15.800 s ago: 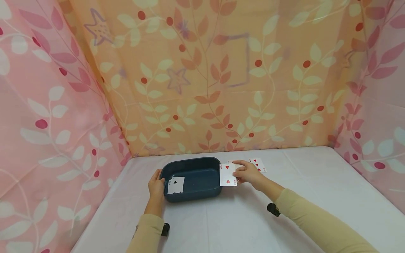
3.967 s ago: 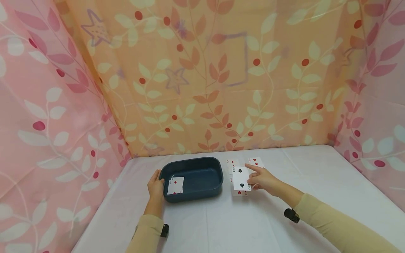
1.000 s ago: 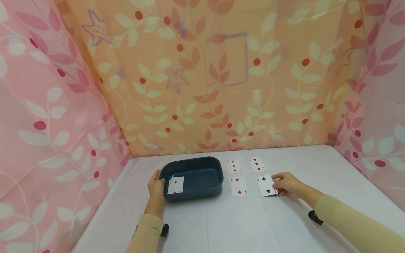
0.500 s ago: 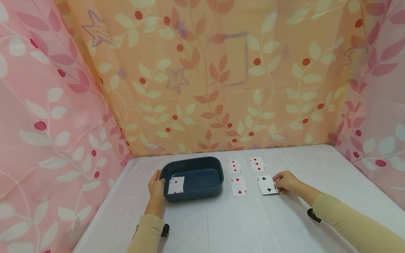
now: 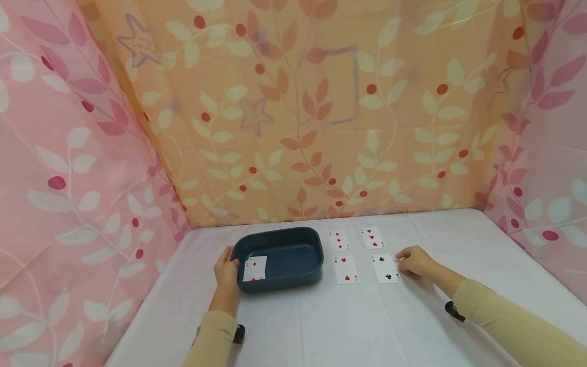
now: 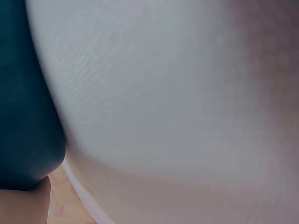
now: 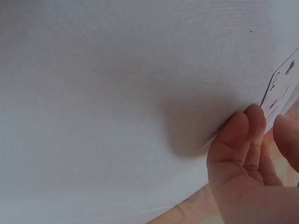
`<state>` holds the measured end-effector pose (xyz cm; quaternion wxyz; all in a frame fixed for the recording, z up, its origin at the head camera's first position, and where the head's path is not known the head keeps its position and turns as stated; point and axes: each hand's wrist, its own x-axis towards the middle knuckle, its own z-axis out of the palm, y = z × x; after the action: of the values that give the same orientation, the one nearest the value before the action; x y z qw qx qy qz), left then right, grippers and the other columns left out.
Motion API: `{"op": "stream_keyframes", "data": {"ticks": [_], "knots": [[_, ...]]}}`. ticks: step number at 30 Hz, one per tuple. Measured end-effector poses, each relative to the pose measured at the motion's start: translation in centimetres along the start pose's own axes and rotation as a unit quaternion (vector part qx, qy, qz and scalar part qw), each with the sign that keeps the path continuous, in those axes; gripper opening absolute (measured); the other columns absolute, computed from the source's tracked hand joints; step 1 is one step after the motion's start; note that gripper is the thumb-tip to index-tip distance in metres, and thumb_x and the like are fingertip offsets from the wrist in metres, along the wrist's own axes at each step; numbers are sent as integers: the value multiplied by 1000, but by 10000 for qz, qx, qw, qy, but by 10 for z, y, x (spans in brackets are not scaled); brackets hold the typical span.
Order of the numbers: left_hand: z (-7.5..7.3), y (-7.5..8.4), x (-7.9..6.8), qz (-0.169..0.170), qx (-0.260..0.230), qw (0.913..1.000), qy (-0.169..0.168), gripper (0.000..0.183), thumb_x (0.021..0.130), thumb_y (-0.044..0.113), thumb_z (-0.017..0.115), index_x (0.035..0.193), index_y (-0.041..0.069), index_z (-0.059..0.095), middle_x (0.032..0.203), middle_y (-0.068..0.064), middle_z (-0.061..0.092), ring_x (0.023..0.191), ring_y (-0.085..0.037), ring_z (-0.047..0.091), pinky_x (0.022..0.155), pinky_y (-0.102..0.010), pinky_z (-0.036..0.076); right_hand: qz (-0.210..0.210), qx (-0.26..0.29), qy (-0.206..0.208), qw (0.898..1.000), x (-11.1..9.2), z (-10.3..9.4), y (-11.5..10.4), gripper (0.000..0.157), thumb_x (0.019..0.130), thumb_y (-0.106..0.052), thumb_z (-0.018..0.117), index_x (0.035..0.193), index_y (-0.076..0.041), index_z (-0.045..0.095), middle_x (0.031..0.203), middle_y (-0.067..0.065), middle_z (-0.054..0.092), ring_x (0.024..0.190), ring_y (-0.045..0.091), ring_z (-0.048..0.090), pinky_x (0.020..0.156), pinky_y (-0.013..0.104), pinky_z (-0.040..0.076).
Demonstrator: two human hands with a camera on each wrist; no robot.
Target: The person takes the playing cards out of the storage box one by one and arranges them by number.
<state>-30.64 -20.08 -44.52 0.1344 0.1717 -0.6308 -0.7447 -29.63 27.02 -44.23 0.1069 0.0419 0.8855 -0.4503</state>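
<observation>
My left hand (image 5: 226, 275) grips the left end of a dark blue rectangular tray (image 5: 281, 285), its thumb over the rim. Inside the tray's near left corner lies a small stack of playing cards (image 5: 255, 270), a red diamond card on top. My right hand (image 5: 416, 262) is at the right edge of the two of clubs (image 5: 386, 268), which lies flat on the table. In the right wrist view, the thumb (image 7: 288, 140) is apart from the loosely bent fingers, and the fingertips are by the card's edge.
Left of the two of clubs lies the two of hearts (image 5: 346, 270). Behind them are the three of diamonds (image 5: 339, 241) and three of hearts (image 5: 373, 238). The table has a white cloth (image 5: 321, 326), with patterned curtains (image 5: 293, 127) at the back and sides.
Seconds ago my right hand carried the two of clubs rightward above the cards; now it lies flat, let go. Earlier the two of hearts was put down. The tray's top card changed from club to diamond.
</observation>
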Motion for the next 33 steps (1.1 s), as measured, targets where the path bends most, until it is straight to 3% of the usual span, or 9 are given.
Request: {"op": "stream_keyframes", "data": {"ticks": [5, 13, 19, 33], "knots": [[0, 0, 0, 75, 63, 9999, -24, 59, 95, -14, 33, 151, -3, 22, 156, -18, 25, 144, -26, 22, 117, -35, 18, -55, 343, 77, 9994, 0, 4, -5, 36, 86, 2, 62, 117, 17, 53, 75, 4, 58, 59, 13, 55, 53, 25, 46], [0, 1, -1, -25, 66, 10000, 26, 58, 96, -13, 34, 152, -2, 22, 156, -16, 25, 144, -24, 22, 116, -34, 18, -559, 870, -28, 9946, 2, 24, -25, 38, 88, 0, 62, 122, 14, 52, 80, 3, 64, 68, 14, 59, 57, 27, 50], [0, 1, -2, -52, 112, 9999, 29, 58, 97, -13, 34, 152, -1, 23, 156, -16, 26, 144, -25, 22, 116, -35, 18, -713, 1226, -82, 9899, 0, 40, -44, 38, 90, -1, 62, 123, 14, 53, 86, 10, 68, 71, 15, 62, 60, 30, 51], [-1, 0, 0, 11, 59, 10000, 3, 57, 96, -13, 33, 151, -3, 23, 156, -17, 26, 144, -26, 22, 116, -35, 18, -874, 1458, -301, 9850, 0, 63, -73, 33, 91, -3, 61, 121, 10, 56, 97, 22, 68, 73, 18, 63, 65, 31, 54]]}}
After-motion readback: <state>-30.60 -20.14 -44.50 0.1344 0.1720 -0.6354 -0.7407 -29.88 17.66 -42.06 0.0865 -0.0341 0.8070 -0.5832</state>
